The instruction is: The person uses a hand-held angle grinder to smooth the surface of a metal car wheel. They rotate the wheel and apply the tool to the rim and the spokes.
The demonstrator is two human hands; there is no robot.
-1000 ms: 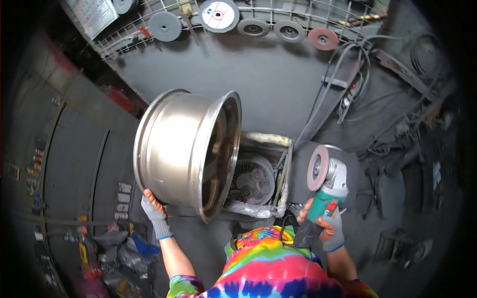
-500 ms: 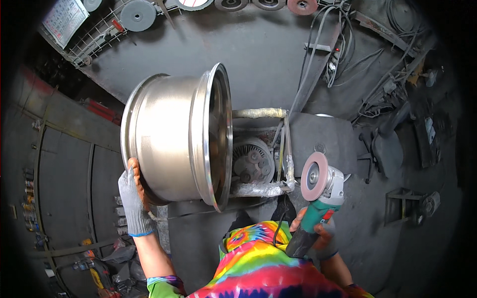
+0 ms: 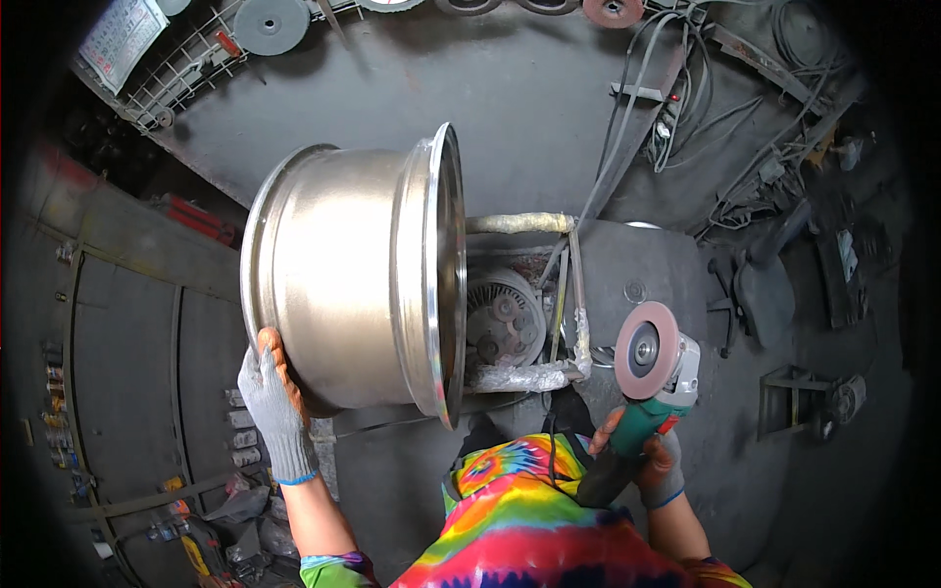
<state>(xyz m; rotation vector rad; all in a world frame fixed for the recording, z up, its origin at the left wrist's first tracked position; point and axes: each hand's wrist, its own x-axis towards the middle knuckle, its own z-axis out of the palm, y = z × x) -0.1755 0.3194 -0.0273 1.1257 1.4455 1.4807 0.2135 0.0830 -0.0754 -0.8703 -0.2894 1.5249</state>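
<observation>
A bronze-coloured metal wheel rim (image 3: 338, 279) lies on its side left of centre, its polished lip turned to the right. My left hand (image 3: 276, 412), in a grey glove with an orange palm, grips its lower left edge; part of the fingers is hidden behind the metal. At the lower right my right hand (image 3: 659, 465), gloved too, is closed around the green body of an angle grinder (image 3: 642, 421). A pinkish disc (image 3: 647, 350) on the grinder's head faces left, apart from the rim.
A wrapped metal frame (image 3: 520, 378) with a motor (image 3: 502, 318) inside stands right of the rim. Abrasive discs (image 3: 272, 24) hang along the back rack. Cables (image 3: 676, 118) dangle at the far right, and a chair (image 3: 765, 294) stands there. Cans (image 3: 59, 421) line the left side.
The grinder and my right hand have shifted right and slightly up. My left hand stays on the rim's edge, a little lower. The whole view has shifted slightly.
</observation>
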